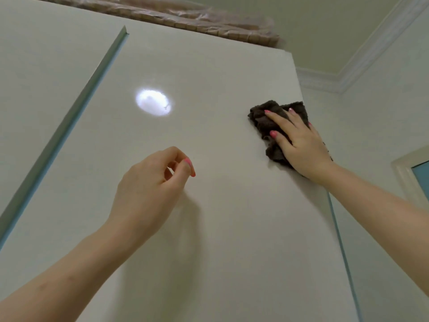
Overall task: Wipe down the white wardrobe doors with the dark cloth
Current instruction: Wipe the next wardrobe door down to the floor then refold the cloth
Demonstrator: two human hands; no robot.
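Under the right hand (301, 145) much of the dark cloth (269, 122) is covered; only the folds beyond the fingers (276, 117) and a strip below the thumb show. The left hand (148, 182) curls so that its fingertips are tucked behind the knuckles, and whether they touch the wardrobe door (209, 66) cannot be told. Both forearms are cut off by the lower edge. High above the fingers, a plastic-wrapped bundle (185, 17) on the wardrobe top is blurred and cropped.
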